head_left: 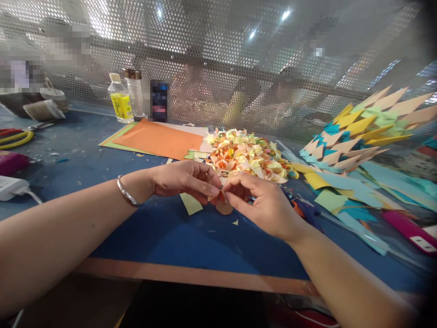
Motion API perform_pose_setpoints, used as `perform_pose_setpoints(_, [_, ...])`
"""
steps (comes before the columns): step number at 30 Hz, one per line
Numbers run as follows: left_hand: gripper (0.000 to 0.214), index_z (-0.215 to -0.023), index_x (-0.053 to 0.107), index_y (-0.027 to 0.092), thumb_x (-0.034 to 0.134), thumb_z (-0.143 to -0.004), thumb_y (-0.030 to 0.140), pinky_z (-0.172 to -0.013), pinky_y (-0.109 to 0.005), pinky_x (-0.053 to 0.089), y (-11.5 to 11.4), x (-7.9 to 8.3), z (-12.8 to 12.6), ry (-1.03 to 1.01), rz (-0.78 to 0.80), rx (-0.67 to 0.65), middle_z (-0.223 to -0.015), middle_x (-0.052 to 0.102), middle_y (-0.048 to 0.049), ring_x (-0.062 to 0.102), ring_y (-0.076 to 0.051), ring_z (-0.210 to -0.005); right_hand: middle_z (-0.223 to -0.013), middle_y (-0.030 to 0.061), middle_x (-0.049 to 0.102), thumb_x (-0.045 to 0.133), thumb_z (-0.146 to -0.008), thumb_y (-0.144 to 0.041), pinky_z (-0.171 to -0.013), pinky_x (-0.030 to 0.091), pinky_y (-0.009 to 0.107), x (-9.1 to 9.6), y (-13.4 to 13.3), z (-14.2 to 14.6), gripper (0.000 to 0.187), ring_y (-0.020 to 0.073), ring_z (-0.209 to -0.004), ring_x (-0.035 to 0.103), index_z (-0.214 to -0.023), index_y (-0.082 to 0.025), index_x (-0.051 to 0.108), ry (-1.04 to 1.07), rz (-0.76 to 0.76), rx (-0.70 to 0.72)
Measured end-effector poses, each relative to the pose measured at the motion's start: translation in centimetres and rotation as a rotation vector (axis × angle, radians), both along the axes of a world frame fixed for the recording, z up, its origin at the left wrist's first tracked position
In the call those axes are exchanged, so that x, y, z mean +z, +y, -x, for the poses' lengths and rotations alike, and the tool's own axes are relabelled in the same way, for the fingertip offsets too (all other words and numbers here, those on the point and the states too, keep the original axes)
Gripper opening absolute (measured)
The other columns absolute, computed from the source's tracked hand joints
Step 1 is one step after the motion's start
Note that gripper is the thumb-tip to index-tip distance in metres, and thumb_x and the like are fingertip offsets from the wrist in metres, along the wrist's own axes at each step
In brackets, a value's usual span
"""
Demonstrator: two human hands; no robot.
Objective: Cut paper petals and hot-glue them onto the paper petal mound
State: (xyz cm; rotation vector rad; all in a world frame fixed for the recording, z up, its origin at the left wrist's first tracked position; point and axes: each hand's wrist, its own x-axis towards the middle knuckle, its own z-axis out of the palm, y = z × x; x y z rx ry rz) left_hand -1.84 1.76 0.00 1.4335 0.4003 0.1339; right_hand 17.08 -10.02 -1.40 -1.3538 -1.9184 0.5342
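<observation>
Where left hand [180, 180] and right hand [264, 205] meet, orange paper piece [221, 197], apparently pinched between fingers [204, 186].

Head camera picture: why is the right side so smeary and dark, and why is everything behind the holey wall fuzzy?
In the head view, the wide lens stretches and blurs the paper points at the right, and the corner goes dark; the perforated screen veils whatever is behind it; ceiling lights glare white; the left hand and right hand, pinching a small paper piece, look sharp.
</observation>
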Motion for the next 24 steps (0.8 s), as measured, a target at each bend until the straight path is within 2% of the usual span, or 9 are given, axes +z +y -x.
perform_pose_setpoints(4, [0.021, -0.091, 0.065, 0.012, 0.076, -0.074, 0.017, -0.072, -0.028, 0.054, 0.1, -0.3, -0.1, -0.037, -0.053, 0.051, -0.080, 0.072, -0.0045, 0.068, -0.013, -0.072, -0.075, 0.0011, 0.063, 0.056, -0.089, -0.021, -0.054, 0.045, 0.025, -0.1, 0.1, 0.0, 0.007, 0.0114, -0.060, 0.054, -0.089, -0.020, 0.063, -0.015, -0.018, -0.005])
perform_pose_setpoints(9, [0.010, -0.083, 0.069, 0.012, 0.072, -0.074, 0.012, -0.069, -0.023, 0.053, -0.2, -0.5, -0.4, -0.080, -0.251, 0.086, -0.075, 0.071, -0.0028, 0.068, -0.011, -0.070, -0.073, 0.0010, 0.064, 0.057, -0.089, -0.022, -0.054, 0.045, 0.025, -0.3, 0.3, 0.0, 0.006, 0.0123, -0.062, 0.057, -0.089, -0.019, 0.063, -0.025, 0.003, -0.040])
perform_pose_setpoints(13, [0.004, -0.080, 0.068, 0.013, 0.068, -0.075, 0.011, -0.065, -0.020, 0.052, -0.6, -0.7, -0.7, -0.087, -0.362, 0.161, -0.071, 0.069, -0.0013, 0.065, -0.009, -0.066, -0.071, -0.0009, 0.063, 0.059, -0.087, -0.023, -0.052, 0.044, 0.024, -0.2, 0.5, 0.0, 0.006, 0.0101, -0.056, 0.053, -0.088, -0.020, 0.063, -0.056, -0.022, -0.079])
perform_pose_setpoints(20, [0.006, -0.082, 0.065, 0.014, 0.065, -0.077, 0.012, -0.061, -0.020, 0.052, -1.0, -0.9, -0.9, -0.122, -0.412, 0.174, -0.072, 0.068, -0.0003, 0.064, -0.009, -0.064, -0.070, -0.0013, 0.061, 0.058, -0.088, -0.021, -0.053, 0.044, 0.023, -0.2, 0.5, -0.2, 0.005, 0.0105, -0.059, 0.054, -0.087, -0.020, 0.063, -0.067, -0.032, -0.075])
perform_pose_setpoints(24, [0.006, -0.083, 0.065, 0.013, 0.067, -0.078, 0.014, -0.062, -0.021, 0.052, -0.9, -0.9, -1.0, -0.143, -0.342, 0.195, -0.072, 0.069, -0.0020, 0.065, -0.009, -0.065, -0.077, 0.0007, 0.063, 0.057, -0.088, -0.021, -0.054, 0.045, 0.023, -0.2, 0.4, -0.3, 0.005, 0.0113, -0.062, 0.055, -0.090, -0.020, 0.062, -0.074, -0.063, -0.063])
